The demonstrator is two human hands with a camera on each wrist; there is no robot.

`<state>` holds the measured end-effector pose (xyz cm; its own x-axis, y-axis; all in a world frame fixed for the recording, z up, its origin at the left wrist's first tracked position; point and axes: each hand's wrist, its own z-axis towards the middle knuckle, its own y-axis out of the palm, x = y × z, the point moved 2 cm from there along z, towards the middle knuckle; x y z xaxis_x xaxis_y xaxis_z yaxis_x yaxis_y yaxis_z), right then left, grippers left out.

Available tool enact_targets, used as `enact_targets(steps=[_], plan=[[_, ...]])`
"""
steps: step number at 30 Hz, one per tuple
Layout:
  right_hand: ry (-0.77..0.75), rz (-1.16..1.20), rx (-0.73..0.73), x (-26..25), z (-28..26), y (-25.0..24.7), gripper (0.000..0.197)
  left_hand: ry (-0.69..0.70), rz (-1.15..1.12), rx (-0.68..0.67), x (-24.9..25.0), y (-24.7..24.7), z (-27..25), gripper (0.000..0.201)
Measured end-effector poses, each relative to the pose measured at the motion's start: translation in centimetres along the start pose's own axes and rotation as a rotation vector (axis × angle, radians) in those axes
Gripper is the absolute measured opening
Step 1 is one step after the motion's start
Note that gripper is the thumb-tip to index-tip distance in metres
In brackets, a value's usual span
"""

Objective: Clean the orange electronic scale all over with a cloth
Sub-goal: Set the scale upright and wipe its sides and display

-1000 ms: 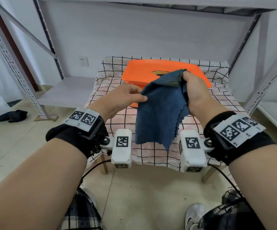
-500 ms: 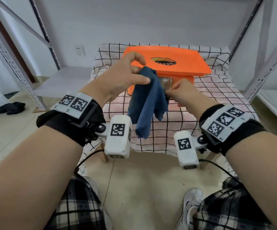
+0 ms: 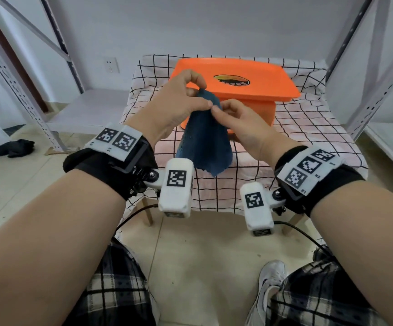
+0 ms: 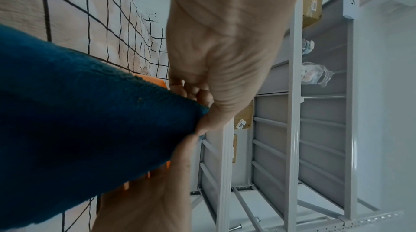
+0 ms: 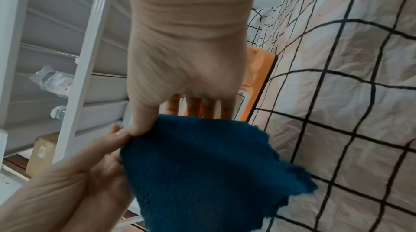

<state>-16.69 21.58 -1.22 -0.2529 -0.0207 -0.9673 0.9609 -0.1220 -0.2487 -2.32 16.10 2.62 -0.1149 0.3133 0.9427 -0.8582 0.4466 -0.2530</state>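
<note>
cloth (image 3: 205, 137): dark blue, held up in the air over the counter's front half, hangs down from both hands, lower edge ragged, free of the counter.
left hand (image 3: 174, 107): fingers curled, thumb and forefinger pinch the cloth's top edge; the other fingers arch above it.
right hand (image 3: 240, 123): thumb and forefinger pinch the same top edge right next to the left fingertips; the rest of the fingers curl loosely behind the cloth.
scale (image 3: 245, 90): orange, sits toward the back of the counter, roughly centred; flat pan on top with a dark oval logo, the body's front partly hidden by the hands and cloth. Cloth not touching it as far as visible.
counter (image 3: 308, 137): small, covered with a white sheet with a black grid.
surroundings: grey metal shelving (image 3: 379, 78) on both sides, wall socket (image 3: 110, 64) at left, dark rag (image 3: 14, 148) on the floor far left.
</note>
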Motion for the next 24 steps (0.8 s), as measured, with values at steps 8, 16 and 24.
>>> enact_targets(steps=[8,16,24], plan=[[0.425,0.045,0.161,1.9,0.7,-0.4,0.067,0.056,-0.119,0.052,0.2,-1.4,0.2,0.03],[0.421,0.479,0.011,1.2,0.6,0.6,0.029,0.079,-0.189,0.06,0.5,-1.5,0.0,0.03],[0.478,0.639,0.009,1.4,1.0,1.4,0.026,0.111,-0.231,0.062,0.5,-1.5,-0.1,0.026]])
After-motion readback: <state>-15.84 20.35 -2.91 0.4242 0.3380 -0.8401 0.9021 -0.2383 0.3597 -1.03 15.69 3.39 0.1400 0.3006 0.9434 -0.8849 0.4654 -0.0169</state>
